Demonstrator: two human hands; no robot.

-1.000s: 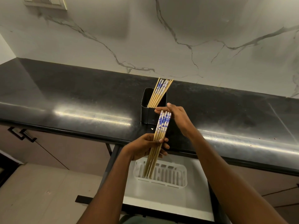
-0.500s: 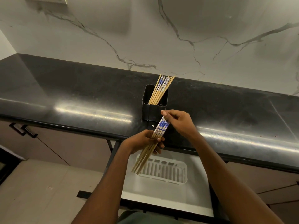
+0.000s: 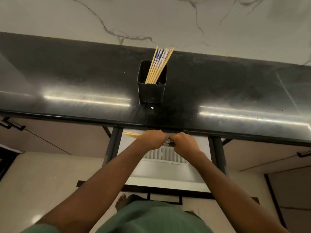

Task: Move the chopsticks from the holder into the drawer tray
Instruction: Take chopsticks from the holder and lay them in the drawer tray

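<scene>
Head view: task partly done. Left hand (image 3: 152, 139) and right hand (image 3: 183, 142) both grip one bundle of chopsticks (image 3: 131, 134), level above the white tray (image 3: 168, 157) in the open drawer (image 3: 168, 175). A second bunch (image 3: 159, 64) stands in the holder (image 3: 151, 91) on the tabletop (image 3: 67, 81) (not yet moved). The hands hide most of the bundle; only its tips beyond the left hand show.

The left forearm (image 3: 109, 175) and right forearm (image 3: 217, 179) are bare down to the left hand (image 3: 152, 139) and right hand (image 3: 184, 142). A green sleeve (image 3: 42, 228) edges the left upper arm, and a green garment (image 3: 151, 217) of the same shade covers the body. One foot (image 3: 120, 201) is bare.
</scene>
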